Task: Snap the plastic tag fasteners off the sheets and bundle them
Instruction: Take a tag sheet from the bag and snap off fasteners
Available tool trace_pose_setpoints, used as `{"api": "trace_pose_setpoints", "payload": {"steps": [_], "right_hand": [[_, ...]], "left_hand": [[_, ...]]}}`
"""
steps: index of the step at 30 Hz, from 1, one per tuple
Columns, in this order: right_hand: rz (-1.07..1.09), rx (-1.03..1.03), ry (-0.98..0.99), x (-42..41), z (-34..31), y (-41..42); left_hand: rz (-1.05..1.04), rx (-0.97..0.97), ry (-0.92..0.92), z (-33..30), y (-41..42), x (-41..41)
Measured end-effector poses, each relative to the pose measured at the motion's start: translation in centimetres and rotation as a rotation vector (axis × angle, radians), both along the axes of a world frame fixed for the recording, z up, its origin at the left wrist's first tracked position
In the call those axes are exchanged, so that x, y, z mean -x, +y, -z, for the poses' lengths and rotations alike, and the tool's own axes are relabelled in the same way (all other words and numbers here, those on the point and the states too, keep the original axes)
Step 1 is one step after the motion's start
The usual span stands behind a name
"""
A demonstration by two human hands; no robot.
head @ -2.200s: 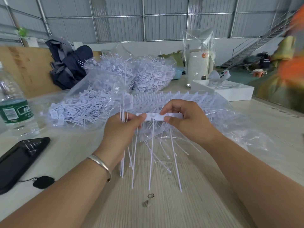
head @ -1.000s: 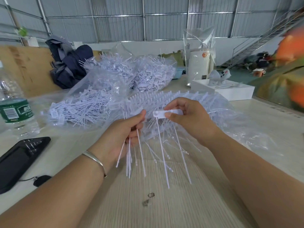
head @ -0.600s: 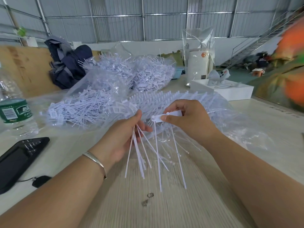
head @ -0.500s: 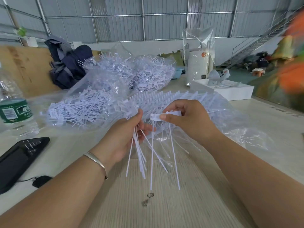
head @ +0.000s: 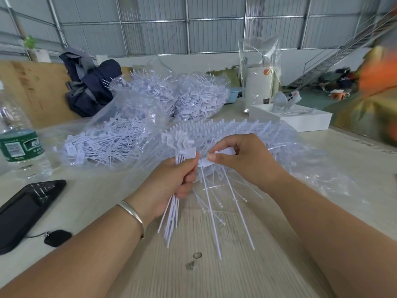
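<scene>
Head view is showing both hands working over the middle of the bench (head: 236,276), close to its near edge. The left hand (head: 169,186) is gripping a bundle of loose fasteners (head: 171,218) — its fingers are curled round the stems, and the flat heads are standing up above the thumb. The right hand (head: 242,160) is pinching a short piece of sheet (head: 206,162) between thumb and forefinger; a few long stems are hanging down from it, so some fasteners are waiting to be snapped off.

Judging from this, the task is somewhere in the middle. A clear bag of loose fasteners (head: 107,143) is lying toward the left edge of the bench, and two fuller bags (head: 182,95) are sitting near the far edge — this looks like finished work. But a stack of whole sheets (head: 247,130) is lying just behind the hands on crumpled plastic film, so much is probably left.

A water bottle (head: 19,143) and a dark phone (head: 28,209) are resting at the left edge.
</scene>
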State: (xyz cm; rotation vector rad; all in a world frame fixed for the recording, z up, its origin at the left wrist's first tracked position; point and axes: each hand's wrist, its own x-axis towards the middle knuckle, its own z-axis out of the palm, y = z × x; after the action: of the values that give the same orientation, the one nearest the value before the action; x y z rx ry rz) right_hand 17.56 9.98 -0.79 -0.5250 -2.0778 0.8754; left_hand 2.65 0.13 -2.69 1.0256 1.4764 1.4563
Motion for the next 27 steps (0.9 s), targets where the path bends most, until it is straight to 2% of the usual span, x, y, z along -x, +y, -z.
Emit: {"api": "trace_pose_setpoints", "payload": {"steps": [6,14,20,27], "right_hand": [[-0.037,-0.009,-0.033,-0.03,-0.17,-0.30],[-0.100,0.132,-0.034,-0.01,-0.07,-0.23],[-0.147,0.145,-0.039,0.20,0.01,-0.46],[-0.198,0.207,0.004,0.02,0.01,-0.12]], "left_hand": [[-0.171,-0.008,0.075,0.30,0.11,0.07],[-0.286,-0.036,0.144,0.66,0.33,0.24],[-0.451,-0.165,0.197,0.44,0.49,0.10],[-0.339,-0.144,0.063,0.25,0.27,0.10]]}}
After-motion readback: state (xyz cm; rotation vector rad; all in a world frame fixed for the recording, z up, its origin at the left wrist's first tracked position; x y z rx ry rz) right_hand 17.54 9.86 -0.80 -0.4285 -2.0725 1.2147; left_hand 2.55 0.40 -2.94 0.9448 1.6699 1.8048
